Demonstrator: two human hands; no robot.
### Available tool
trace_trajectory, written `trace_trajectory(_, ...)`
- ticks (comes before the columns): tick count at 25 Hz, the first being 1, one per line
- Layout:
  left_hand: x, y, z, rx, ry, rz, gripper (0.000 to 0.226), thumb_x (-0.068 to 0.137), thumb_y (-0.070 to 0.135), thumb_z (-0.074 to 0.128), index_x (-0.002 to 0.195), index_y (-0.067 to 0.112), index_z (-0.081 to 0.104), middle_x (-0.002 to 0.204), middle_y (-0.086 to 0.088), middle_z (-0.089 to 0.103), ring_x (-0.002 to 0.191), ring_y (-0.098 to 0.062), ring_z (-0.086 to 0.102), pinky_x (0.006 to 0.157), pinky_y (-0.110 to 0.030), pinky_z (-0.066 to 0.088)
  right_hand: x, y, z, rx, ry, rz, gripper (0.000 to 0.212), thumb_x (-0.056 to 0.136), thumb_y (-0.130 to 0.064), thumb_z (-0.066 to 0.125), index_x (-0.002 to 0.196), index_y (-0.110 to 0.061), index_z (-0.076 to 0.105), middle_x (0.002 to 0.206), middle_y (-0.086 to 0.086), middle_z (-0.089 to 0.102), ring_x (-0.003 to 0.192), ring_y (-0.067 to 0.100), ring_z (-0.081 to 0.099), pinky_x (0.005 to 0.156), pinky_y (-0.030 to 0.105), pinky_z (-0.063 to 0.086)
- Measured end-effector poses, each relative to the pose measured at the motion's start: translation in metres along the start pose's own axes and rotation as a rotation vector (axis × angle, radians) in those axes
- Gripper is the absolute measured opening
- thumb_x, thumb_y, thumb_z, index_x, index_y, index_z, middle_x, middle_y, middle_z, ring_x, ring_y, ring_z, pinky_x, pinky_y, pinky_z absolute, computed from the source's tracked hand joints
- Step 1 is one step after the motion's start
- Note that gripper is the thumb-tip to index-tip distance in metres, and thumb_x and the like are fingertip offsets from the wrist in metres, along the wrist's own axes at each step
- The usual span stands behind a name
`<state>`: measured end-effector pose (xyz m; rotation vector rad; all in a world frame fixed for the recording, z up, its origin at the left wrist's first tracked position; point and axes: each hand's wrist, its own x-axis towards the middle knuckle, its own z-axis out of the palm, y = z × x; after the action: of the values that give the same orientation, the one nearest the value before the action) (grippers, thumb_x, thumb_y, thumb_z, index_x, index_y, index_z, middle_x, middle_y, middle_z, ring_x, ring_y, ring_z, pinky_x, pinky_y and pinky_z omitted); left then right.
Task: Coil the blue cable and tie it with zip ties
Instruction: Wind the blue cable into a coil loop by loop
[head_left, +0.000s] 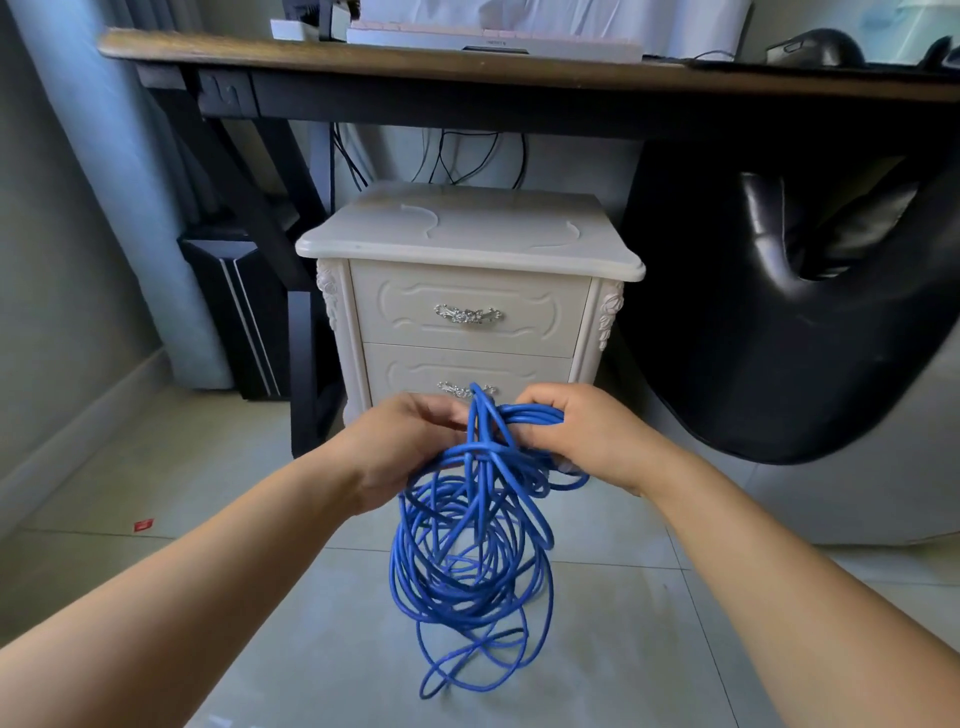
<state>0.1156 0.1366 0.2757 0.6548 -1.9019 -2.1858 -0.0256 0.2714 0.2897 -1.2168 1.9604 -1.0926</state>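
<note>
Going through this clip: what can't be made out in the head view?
All in the head view:
1. Ends of the tangled blue cable, lost among its own loops.
2. Grip of the left hand: fingertips hidden behind its knuckles and cable strands.
3. Silver handle on the lower drawer of the white nightstand, partly covered by cable and hands.
4. White keyboard on the wooden desk, cut off by the top edge.

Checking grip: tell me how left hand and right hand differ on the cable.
The right hand curls round a bunch of cable strands; the left hand seems to pinch a few. The right hand is a closed fist; the left hand looks looser. Both hold its top.
</note>
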Motion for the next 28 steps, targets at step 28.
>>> trace_trajectory(28,0.001,-0.002,-0.008,0.813,0.158,0.369,0.048,0.078,0.020,0.078,0.074,0.019,0.030,0.065,0.009,0.034,0.057,-0.009,0.024,0.051,-0.022,0.027,0.007,-0.012,0.014,0.088,-0.093,0.097,0.014,0.088,-0.010,0.061,0.093,-0.019,0.071,0.081,0.004,0.068,0.068,0.006,0.060,0.058,0.023,0.047)
